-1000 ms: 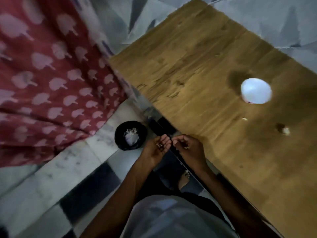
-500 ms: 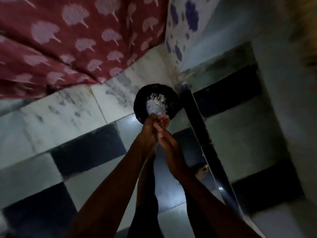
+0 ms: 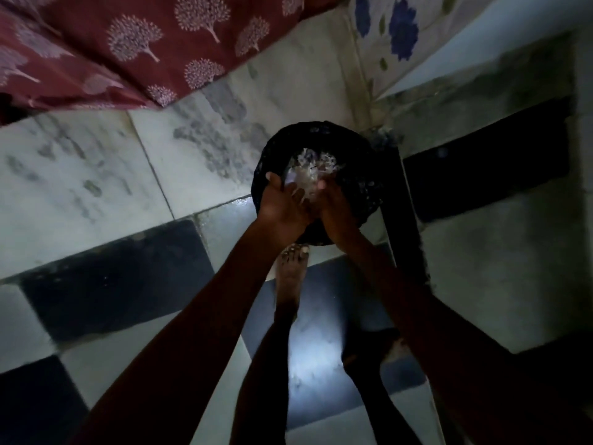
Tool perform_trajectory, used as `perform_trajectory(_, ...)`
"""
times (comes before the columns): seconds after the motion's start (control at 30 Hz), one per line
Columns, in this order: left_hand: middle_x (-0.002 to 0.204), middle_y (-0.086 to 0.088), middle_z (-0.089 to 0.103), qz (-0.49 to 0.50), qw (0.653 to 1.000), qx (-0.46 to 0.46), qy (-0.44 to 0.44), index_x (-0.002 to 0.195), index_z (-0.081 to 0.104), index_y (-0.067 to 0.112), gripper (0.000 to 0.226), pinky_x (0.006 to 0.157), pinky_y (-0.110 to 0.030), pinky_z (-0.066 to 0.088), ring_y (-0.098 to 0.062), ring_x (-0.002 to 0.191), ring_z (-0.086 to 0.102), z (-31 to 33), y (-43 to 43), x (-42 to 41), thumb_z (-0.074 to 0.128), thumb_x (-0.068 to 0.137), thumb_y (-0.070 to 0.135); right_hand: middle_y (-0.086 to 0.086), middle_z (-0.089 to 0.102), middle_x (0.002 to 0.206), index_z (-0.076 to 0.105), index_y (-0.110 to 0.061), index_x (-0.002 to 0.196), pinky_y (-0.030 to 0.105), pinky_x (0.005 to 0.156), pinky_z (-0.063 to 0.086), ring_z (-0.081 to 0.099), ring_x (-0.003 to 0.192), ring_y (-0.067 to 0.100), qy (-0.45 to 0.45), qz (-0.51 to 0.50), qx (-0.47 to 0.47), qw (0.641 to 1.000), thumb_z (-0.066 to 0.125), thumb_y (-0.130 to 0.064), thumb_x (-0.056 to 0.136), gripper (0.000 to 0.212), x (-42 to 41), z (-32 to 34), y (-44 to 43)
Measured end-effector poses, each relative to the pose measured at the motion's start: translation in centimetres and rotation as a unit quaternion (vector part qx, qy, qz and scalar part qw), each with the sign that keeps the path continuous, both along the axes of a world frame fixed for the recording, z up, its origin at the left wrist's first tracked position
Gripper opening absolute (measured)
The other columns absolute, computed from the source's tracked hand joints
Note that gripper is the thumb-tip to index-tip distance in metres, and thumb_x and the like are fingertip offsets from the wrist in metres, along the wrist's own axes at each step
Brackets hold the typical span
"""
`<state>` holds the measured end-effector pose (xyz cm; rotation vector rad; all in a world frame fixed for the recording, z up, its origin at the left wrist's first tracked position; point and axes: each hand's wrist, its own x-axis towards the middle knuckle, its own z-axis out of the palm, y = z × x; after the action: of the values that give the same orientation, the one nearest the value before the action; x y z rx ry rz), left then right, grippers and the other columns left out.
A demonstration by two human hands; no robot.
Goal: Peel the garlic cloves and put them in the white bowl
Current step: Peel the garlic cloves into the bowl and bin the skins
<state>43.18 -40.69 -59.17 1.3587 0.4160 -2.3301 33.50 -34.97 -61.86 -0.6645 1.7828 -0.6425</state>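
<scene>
Both my hands reach down over a black bin (image 3: 359, 175) on the floor. Pale garlic skins (image 3: 316, 167) are heaped inside it. My left hand (image 3: 282, 203) is at the bin's near left rim with its thumb raised and its fingers stretched toward the skins. My right hand (image 3: 335, 208) is pressed against it, back up, fingertips over the pile. The dim light hides whether the right hand holds a clove. The white bowl and the table top are out of view.
The floor is black and white marble tiles (image 3: 96, 175). A red patterned cloth (image 3: 128, 49) hangs at the top left and a pale cloth with blue flowers (image 3: 401, 36) at the top right. A dark table leg (image 3: 401, 203) stands beside the bin. My bare foot (image 3: 290, 277) is below it.
My view swung from the table top down to the floor. Both hands moved from the table's edge to the black bin and now hover right over the skins.
</scene>
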Motion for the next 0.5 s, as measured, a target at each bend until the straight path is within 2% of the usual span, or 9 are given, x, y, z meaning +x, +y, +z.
perform_trajectory(0.07,0.118,-0.013,0.061,-0.031,0.999,-0.006,-0.033,0.122,0.057,0.013,0.071,0.087,-0.038,0.052,-0.029,0.103,0.061,2.0,-0.4,0.1,0.017,0.097,0.067,0.004,0.051,0.14,0.051,-0.009,0.139,0.035,0.117,0.031,0.045,0.133,0.019,-0.031,-0.012,-0.003,0.999,0.038,-0.031,0.104,0.043,0.9,4.7,-0.4)
perform_trajectory(0.13,0.149,-0.01,0.043,-0.05,0.998,-0.018,-0.044,0.147,0.039,0.011,0.075,0.11,-0.041,0.037,-0.031,0.136,0.044,5.8,-0.5,-0.2,0.021,0.098,0.065,0.005,0.045,0.142,0.041,-0.002,0.145,0.022,0.114,0.026,0.039,0.134,0.016,-0.09,0.031,0.03,0.995,0.036,-0.026,0.107,0.045,1.0,8.0,-0.5)
perform_trajectory(0.17,0.151,-0.007,0.039,-0.052,0.998,-0.017,-0.026,0.15,0.034,0.011,0.077,0.114,-0.041,0.033,-0.03,0.14,0.037,7.8,-0.2,-0.5,0.024,0.097,0.066,0.004,0.044,0.14,0.038,0.0,0.146,0.015,0.109,0.028,0.039,0.131,0.015,-0.105,0.029,0.057,0.992,0.037,-0.024,0.108,0.045,0.6,9.8,-0.4)
perform_trajectory(0.2,0.149,-0.008,0.042,-0.051,0.999,-0.012,0.001,0.149,0.036,0.009,0.081,0.113,-0.042,0.033,-0.031,0.14,0.038,9.5,0.5,-0.7,0.025,0.095,0.068,0.004,0.044,0.141,0.037,0.002,0.145,0.017,0.105,0.034,0.042,0.13,0.019,-0.12,0.011,0.073,0.99,0.038,-0.025,0.107,0.046,0.3,11.1,-0.1)
perform_trajectory(0.27,0.136,-0.011,0.055,-0.072,0.997,-0.013,0.026,0.142,0.045,0.007,0.084,0.103,-0.04,0.042,-0.029,0.128,0.051,13.8,2.0,-0.2,0.024,0.093,0.071,0.017,0.05,0.143,0.045,-0.002,0.141,0.033,0.105,0.042,0.05,0.128,0.031,-0.114,-0.053,0.093,0.988,0.039,-0.035,0.106,0.048,-0.5,14.4,0.9)
perform_trajectory(0.33,0.124,-0.01,0.063,-0.094,0.995,-0.016,0.005,0.138,0.048,0.006,0.079,0.097,-0.037,0.043,-0.024,0.113,0.059,18.9,3.4,0.7,0.024,0.095,0.068,0.009,0.058,0.133,0.054,-0.015,0.132,0.026,0.095,0.047,0.059,0.115,0.023,-0.084,-0.103,0.084,0.988,0.037,-0.049,0.103,0.048,-0.5,19.0,2.2)
perform_trajectory(0.4,0.13,-0.011,0.06,-0.118,0.993,-0.024,-0.018,0.138,0.048,0.005,0.075,0.1,-0.037,0.041,-0.025,0.118,0.056,24.7,4.5,1.5,0.025,0.097,0.063,-0.001,0.055,0.129,0.053,-0.019,0.133,0.017,0.094,0.045,0.055,0.117,0.014,-0.086,-0.132,0.065,0.985,0.037,-0.039,0.105,0.038,0.0,25.1,3.8)
perform_trajectory(0.47,0.138,-0.011,0.055,-0.141,0.989,-0.037,-0.033,0.138,0.05,0.007,0.067,0.101,-0.036,0.041,-0.027,0.13,0.049,31.6,5.0,1.8,0.028,0.1,0.057,0.0,0.052,0.137,0.05,-0.023,0.133,0.022,0.107,0.038,0.049,0.129,0.014,-0.078,-0.153,0.026,0.985,0.036,-0.034,0.106,0.032,0.0,32.9,5.8)
perform_trajectory(0.5,0.137,-0.011,0.056,-0.151,0.987,-0.049,-0.035,0.134,0.053,0.008,0.061,0.102,-0.036,0.041,-0.027,0.134,0.046,35.1,5.2,1.7,0.03,0.101,0.053,-0.001,0.053,0.138,0.05,-0.028,0.129,0.023,0.108,0.036,0.049,0.129,0.01,-0.081,-0.164,0.005,0.983,0.036,-0.04,0.104,0.031,-0.1,36.9,6.7)
